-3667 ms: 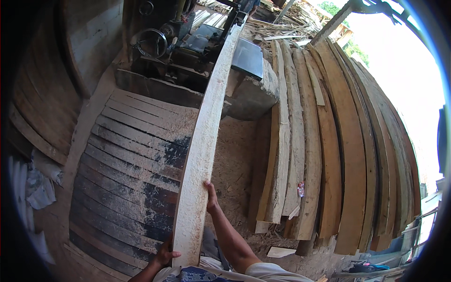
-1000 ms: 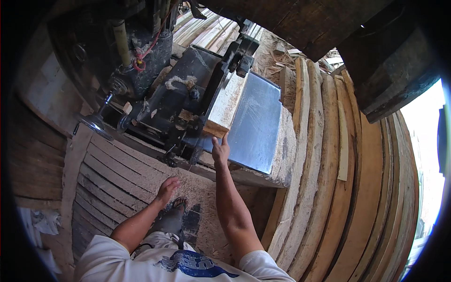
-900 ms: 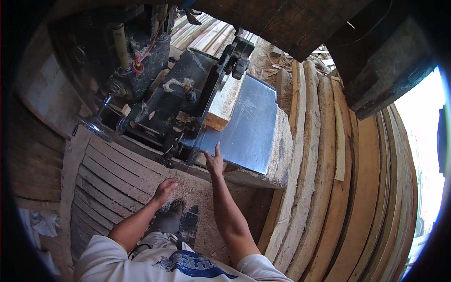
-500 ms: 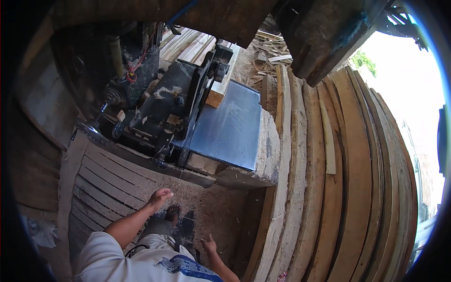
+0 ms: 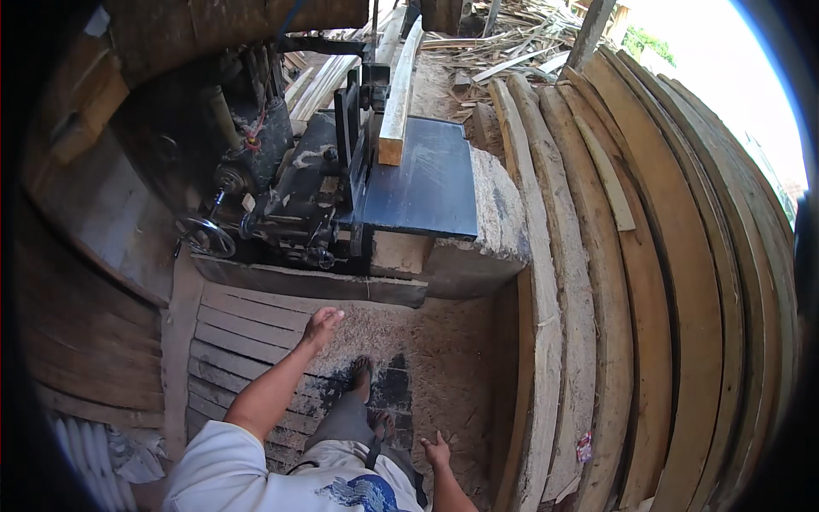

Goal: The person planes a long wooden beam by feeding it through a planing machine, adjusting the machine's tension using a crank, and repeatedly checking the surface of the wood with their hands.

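Observation:
My left hand (image 5: 324, 329) hangs in the air over the sawdust-covered slatted floor, its fingers loosely bent with nothing seen in them. Lower and to the right, my right hand (image 5: 437, 450) is held low beside my leg, with thumb and fingers apart and nothing in it. Neither hand touches anything. Ahead of both stands a dark sawing machine with a smooth metal table (image 5: 422, 192). A squared timber (image 5: 397, 115) lies lengthwise on that table, its near end toward me, right alongside the upright black guide (image 5: 347, 128).
Long thick planks (image 5: 589, 282) are ranged along my right side. A spoked handwheel (image 5: 205, 237) sticks out at the machine's left front. Scrap wood (image 5: 529, 43) is heaped behind the machine. A low board (image 5: 316, 283) edges the slatted floor. My feet stand in sawdust.
The view has tilted up and shifted left, so more of the timber and the scrap heap shows. Both hands remain empty and low, away from the table.

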Motion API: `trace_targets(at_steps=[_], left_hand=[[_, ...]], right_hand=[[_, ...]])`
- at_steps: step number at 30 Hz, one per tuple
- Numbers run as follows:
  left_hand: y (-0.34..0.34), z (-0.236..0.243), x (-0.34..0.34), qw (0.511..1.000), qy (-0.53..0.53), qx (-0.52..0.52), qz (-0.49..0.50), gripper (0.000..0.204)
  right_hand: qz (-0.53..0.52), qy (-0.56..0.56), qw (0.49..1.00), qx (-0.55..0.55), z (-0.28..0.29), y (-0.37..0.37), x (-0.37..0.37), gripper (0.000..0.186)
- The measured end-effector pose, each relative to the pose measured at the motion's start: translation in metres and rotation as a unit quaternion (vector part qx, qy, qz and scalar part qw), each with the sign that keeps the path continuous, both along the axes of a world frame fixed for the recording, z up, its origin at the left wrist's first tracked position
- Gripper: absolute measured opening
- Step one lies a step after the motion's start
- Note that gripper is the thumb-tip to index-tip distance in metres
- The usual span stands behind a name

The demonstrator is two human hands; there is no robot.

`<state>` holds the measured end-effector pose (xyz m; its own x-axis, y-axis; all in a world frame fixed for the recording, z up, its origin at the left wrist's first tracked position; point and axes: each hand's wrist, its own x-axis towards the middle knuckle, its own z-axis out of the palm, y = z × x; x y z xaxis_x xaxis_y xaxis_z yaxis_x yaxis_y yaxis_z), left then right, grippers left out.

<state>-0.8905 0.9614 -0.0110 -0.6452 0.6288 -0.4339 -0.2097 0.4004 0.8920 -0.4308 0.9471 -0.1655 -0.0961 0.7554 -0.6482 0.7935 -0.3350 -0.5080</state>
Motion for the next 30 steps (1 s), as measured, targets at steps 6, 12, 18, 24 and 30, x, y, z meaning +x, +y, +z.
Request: trace_targets(at_steps=[6,12,18,24,30], left_hand=[[-0.013,0.002,-0.015,0.993,-0.09,-0.08,-0.012,0.092],[0.037,0.025,-0.021,0.993,-0.113,0.013,-0.022,0.116],[0.016,0.007,0.061,0.971,-0.2,0.116,-0.056,0.103],[-0.152,-0.018,0.245,0.952,-0.15,0.261,-0.055,0.084],[-0.349,-0.007,0.433,0.95,-0.152,0.267,-0.049,0.083]], right_hand=[[0.051,0.03,0.991,-0.123,0.013,-0.044,0.008,0.088],[0.028,0.063,0.994,-0.089,-0.006,-0.075,0.056,0.085],[-0.081,0.148,0.971,-0.172,0.016,-0.072,0.079,0.082],[-0.062,0.396,0.898,-0.18,0.074,-0.054,0.018,0.092],[0.037,0.553,0.788,-0.266,0.113,-0.13,0.013,0.086]])
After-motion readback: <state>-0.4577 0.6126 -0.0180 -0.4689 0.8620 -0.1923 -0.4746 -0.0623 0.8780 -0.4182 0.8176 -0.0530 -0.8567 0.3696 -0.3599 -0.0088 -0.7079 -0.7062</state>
